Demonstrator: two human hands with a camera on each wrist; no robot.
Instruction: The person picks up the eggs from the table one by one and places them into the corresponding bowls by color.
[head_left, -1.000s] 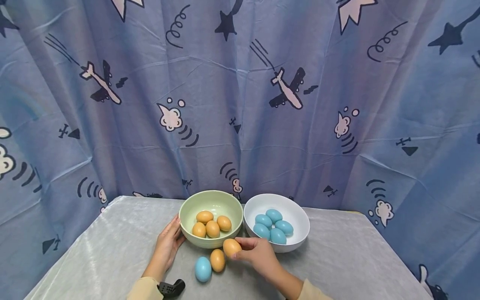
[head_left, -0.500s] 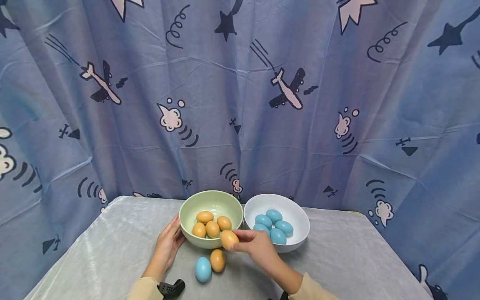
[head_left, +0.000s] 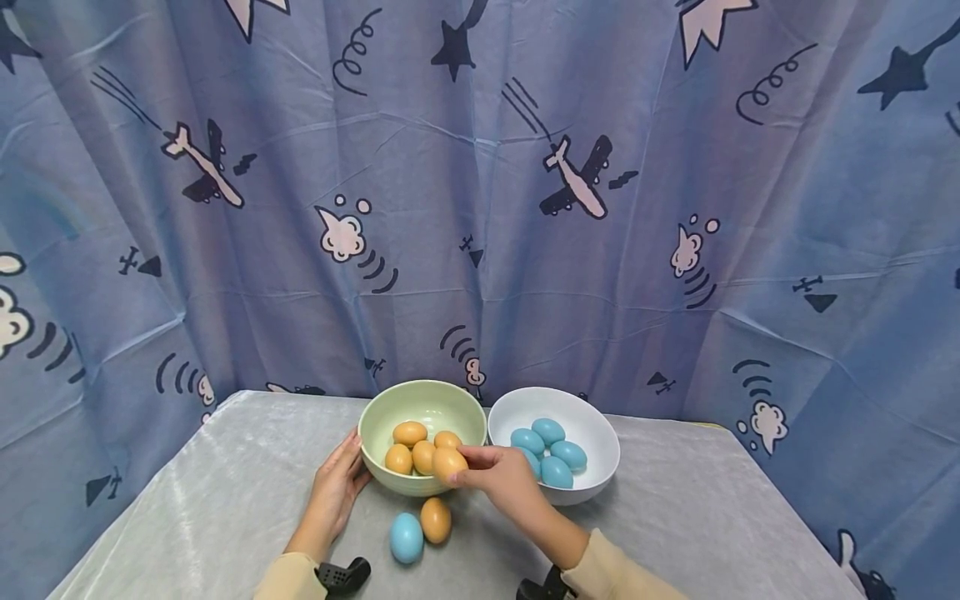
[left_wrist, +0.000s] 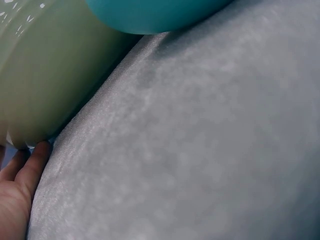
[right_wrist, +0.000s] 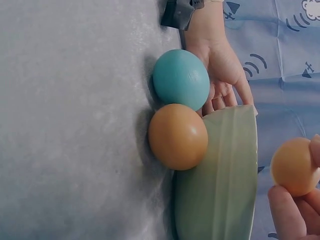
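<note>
My right hand (head_left: 504,478) pinches an orange egg (head_left: 449,466) between thumb and fingers, over the near right rim of the green bowl (head_left: 422,485). In the right wrist view, that egg (right_wrist: 294,167) is held off to the side of the bowl's rim. Several orange eggs (head_left: 409,433) lie inside the bowl. My left hand (head_left: 337,487) rests against the bowl's left side, fingers extended along its wall; the left wrist view shows its fingers touching the lower wall. On the cloth in front of the bowl, another orange egg (head_left: 436,521) sits beside a blue egg (head_left: 407,538).
Right of the green bowl stands a white bowl (head_left: 600,479) with several blue eggs (head_left: 568,455), partly hidden by my right hand. A pale grey cloth (head_left: 225,492) covers the table. Behind hangs a blue patterned curtain (head_left: 420,275).
The right hand has lifted the orange egg up and to the left, from in front of the green bowl to over its near rim. The left hand has stayed in place.
</note>
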